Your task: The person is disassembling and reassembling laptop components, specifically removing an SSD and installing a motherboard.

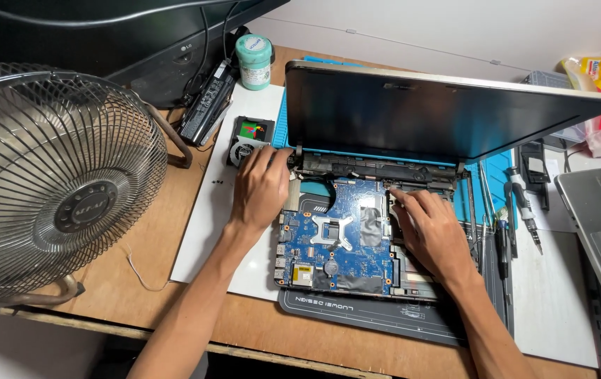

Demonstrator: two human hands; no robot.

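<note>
**A:** Start at the far left. What's there?

**B:** A metal desk fan (55, 189), well clear of the work. Then a white sheet (205, 231) with two tiny screws (219, 182) lying loose on it, and above those a small cooling fan (244, 149) beside a laptop battery (208, 104) and a green-lidded tub (254, 61).

**A:** And the hands?

**B:** The left hand (259, 188) rests at the left hinge (299, 163) of the opened laptop, fingers curled narrow against it; I can't tell whether anything is pinched between them. The blue motherboard (335, 235) sits exposed in the base, on a dark work mat (356, 312). The right hand (432, 228) lies flat at the board's right edge, fingertips (397, 196) pressing just under the hinge bar, holding nothing that I can see.

**A:** How should this be handled?

**B:** I'd judge the lid (448, 109) needs steadying, since it leans over both hands. Work both sides evenly, pressing on the frame rather than on the components. Keep those loose screws away from the sleeve. The screwdrivers (521, 210) lie near, to the right.
</note>
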